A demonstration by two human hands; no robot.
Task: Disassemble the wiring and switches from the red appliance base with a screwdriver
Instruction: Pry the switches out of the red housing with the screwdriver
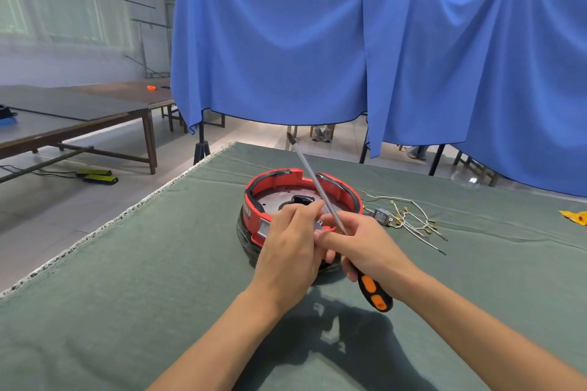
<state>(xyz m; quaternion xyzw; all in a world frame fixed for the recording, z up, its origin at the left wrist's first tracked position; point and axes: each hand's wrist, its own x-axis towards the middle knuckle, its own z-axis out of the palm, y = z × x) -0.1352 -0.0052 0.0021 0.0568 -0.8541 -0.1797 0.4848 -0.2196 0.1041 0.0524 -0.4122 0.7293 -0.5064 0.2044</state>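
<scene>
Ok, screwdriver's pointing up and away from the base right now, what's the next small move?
Probably tip the screwdriver back down to the red base. The right hand holds it with its tip in the air, while the left hand pinches something small at the near rim. One switch is still in the front wall.

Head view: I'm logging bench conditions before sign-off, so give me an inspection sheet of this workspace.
Surface: green felt cloth over the table.
Job's things: red appliance base near centre; screwdriver with tip up and away from it.
Clutter: yellow scrap at right edge.
Grippers: left hand at the base's near rim, grip hidden; right hand holds the screwdriver.
Cables: removed white wires with a switch lie right of the base.
Surroundings: blue curtains, wooden tables left.
</scene>
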